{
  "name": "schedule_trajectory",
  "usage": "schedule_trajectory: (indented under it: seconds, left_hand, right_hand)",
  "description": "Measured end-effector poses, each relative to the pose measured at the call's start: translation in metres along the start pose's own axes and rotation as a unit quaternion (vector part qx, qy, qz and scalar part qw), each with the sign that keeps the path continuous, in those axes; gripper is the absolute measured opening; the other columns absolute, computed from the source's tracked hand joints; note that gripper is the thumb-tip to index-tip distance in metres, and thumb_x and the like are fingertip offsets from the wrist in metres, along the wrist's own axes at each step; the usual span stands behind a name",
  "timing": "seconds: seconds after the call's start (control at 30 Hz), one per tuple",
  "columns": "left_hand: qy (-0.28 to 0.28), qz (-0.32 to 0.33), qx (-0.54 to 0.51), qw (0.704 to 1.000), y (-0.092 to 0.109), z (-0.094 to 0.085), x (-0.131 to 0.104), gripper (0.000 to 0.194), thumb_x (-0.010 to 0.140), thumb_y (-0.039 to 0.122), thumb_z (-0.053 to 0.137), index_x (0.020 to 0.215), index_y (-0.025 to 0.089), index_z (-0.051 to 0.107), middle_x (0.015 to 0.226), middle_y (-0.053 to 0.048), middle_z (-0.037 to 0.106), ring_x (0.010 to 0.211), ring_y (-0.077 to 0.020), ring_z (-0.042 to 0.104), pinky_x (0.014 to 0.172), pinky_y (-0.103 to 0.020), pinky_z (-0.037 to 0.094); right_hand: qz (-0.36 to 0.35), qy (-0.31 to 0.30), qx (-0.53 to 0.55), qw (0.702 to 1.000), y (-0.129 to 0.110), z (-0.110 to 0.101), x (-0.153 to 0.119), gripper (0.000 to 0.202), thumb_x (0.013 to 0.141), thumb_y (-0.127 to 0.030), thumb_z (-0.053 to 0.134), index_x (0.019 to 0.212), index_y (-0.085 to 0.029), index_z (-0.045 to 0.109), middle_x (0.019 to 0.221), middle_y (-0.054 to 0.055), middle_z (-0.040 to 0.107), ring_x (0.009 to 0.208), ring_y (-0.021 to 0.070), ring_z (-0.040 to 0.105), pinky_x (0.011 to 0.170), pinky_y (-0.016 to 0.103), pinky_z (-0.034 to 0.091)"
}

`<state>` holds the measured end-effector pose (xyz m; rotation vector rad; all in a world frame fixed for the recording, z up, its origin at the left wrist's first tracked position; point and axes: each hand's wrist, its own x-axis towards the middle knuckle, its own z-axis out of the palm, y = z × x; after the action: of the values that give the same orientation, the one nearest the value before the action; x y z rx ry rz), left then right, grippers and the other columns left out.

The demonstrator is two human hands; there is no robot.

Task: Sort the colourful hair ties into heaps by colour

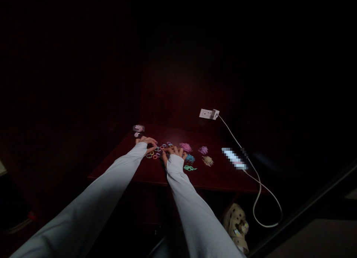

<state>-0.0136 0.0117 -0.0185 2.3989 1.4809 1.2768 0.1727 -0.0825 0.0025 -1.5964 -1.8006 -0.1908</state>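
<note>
Small coloured rings, which look like hair ties (155, 156), lie scattered on a dark red table (156, 176). My left hand (145, 140) reaches in from their left side, with its fingers stretched out and the thumb apart, at the rings' edge. Over their right side is my right hand (174, 152), palm down with the fingers spread, covering some of them. Right beside it are a pink pile (185, 147) and a teal pile (190, 159) of thin bands. Nearer the front edge lies a green bunch (190, 168). What the fingertips touch is too small to make out.
Farther right sit a purple pile (203, 150) and a beige pile (208, 161). A blurred-out phone-like device (234, 158) has a white cable (259, 181) running to a wall socket (206, 114). A round clear container (138, 128) stands back left. A beige clog (235, 222) is below.
</note>
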Motion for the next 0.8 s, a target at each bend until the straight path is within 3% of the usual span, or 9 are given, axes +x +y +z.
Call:
schedule_trajectory:
  seconds: [0.23,0.8]
  left_hand:
    - [-0.062,0.061,-0.032,0.996,0.012,-0.009,0.001,0.020,0.086,0.039,0.065,0.081,0.022,0.075,0.112,-0.006,0.076,0.107,-0.0269,0.062,0.098,-0.046,0.037]
    - [-0.078,0.103,-0.065,0.989,0.012,-0.001,0.003,0.027,0.088,0.047,0.063,0.082,0.023,0.075,0.110,-0.006,0.076,0.098,-0.0226,0.066,0.090,-0.039,0.042]
  right_hand:
    - [0.077,-0.015,0.003,0.997,0.007,0.019,0.009,0.022,0.089,-0.052,0.064,0.091,-0.035,0.078,0.113,0.001,0.069,0.109,0.0266,0.047,0.096,0.044,0.025]
    - [0.034,0.006,-0.022,0.999,0.006,0.014,0.004,0.025,0.095,-0.047,0.057,0.088,-0.034,0.077,0.106,0.002,0.068,0.102,0.0231,0.048,0.089,0.039,0.027]
